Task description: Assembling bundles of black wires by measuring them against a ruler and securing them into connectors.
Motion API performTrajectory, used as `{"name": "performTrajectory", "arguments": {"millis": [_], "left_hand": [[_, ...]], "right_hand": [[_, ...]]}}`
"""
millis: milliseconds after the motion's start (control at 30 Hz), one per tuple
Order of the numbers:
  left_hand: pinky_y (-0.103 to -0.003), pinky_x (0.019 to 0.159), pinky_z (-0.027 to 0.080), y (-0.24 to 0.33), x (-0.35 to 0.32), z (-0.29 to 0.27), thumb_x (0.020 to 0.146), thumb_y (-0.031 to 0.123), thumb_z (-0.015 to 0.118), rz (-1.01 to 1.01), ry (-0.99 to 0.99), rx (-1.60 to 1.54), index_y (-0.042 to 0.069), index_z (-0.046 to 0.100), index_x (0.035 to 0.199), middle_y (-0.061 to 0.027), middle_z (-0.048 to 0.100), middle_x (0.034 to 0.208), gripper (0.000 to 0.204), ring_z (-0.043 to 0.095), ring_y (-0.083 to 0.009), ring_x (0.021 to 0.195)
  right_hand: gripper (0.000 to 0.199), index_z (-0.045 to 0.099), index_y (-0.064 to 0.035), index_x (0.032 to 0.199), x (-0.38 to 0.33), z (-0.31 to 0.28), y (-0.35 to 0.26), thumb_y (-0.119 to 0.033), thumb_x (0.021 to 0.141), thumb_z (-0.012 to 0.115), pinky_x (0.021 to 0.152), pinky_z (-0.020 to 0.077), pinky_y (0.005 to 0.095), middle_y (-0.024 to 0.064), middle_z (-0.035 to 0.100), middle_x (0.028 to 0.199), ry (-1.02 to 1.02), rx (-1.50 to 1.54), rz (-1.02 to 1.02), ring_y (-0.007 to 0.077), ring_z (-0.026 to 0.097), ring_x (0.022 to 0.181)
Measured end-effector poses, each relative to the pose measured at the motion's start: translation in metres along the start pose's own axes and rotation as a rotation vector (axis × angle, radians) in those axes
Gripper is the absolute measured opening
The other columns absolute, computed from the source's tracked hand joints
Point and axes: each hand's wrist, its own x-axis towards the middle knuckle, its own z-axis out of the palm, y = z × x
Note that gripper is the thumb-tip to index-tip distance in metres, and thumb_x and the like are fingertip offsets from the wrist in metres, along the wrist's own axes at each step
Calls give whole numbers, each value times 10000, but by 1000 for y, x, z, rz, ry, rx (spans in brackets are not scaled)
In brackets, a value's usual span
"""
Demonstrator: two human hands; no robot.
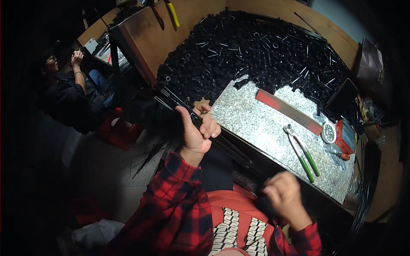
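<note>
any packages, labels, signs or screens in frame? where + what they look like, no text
Red box: right end of the speckled metal bench top, small rectangular carton, red with a clear-wrapped side.
Round tin: just left of the red box, small, white and silvery.
Dark tablet-like panel: propped behind them at the edge of the black parts pile; too dark to tell if it is a screen.
No signs visible.

2 hands [197, 132] [284, 194], 1 green-handled pliers [303, 152], 1 red-grey bar [289, 112], 1 round tin [328, 132], approx. 100s of black tubes [256, 47].
</note>
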Motion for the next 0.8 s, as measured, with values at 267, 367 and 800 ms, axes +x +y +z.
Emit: {"name": "performTrajectory", "arguments": {"millis": [267, 367, 800], "left_hand": [[-261, 555, 384, -35, -23, 30, 775, 811, 330, -323, -20, -506, 88, 567, 878, 47, 376, 518, 768, 409, -103, 478], [-332, 717, 488, -49, -51, 61, 807, 786, 261, -554, 24, -295, 42, 585, 1005, -52, 577, 738, 836, 588, -167, 768], [-248, 775, 453, -9, -24, 97, 817, 346, 719, 152, -685, 902, 22, 498, 1215, -45, 565, 991, 559, 539, -108, 874]], "right_hand": [[942, 104, -94, 1480, -24, 16, 5, -104, 744, 692, 570, 486, 250, 164, 474, 1184, 200, 898, 296, 128, 539, 687], [560, 514, -48, 1227, -6, -55, 11, -389, 814, 679, 544, 474, 226, 221, 483, 1143, 181, 461, -237, 131, 556, 638], [241, 685, -20, 818, 35, 2, 21, -253, 787, 736, 612, 489, 335, 99, 634, 715, -494, 407, 150, 212, 621, 660]]}}
